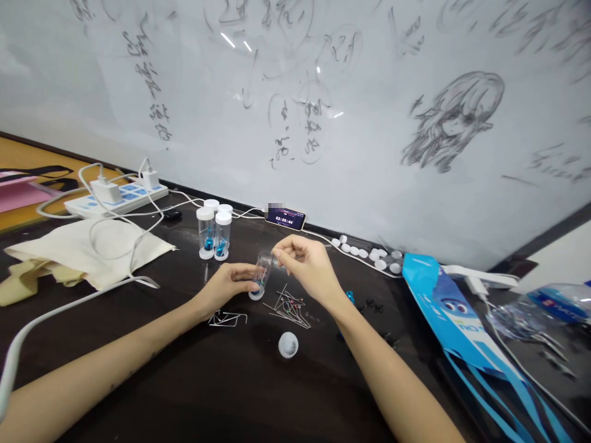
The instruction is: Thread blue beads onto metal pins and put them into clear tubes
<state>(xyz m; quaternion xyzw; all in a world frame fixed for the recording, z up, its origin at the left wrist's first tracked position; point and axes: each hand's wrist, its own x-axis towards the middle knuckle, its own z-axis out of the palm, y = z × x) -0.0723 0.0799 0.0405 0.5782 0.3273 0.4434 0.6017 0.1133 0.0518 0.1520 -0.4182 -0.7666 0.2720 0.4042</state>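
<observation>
My left hand (233,282) is closed around a clear plastic tube (264,268), which stands tilted with its white end down and something blue inside. At the tube's upper end, my right hand (300,261) pinches a thin rod-like piece, mostly hidden by the fingers. Below the hands lies a loose pile of thin metal pins (290,309), some with small coloured heads. Several L-shaped hex keys (227,319) lie under my left wrist. A round white cap (288,345) rests on the table in front of the pins.
Several white-capped tubes (223,237) with blue pieces stand at the back left. A phone (285,217) showing a timer leans against the whiteboard (360,135). White caps (363,253) line the back edge. A blue bag (438,307), power strip (124,197), cables and cream cloth bag (87,246) flank the table.
</observation>
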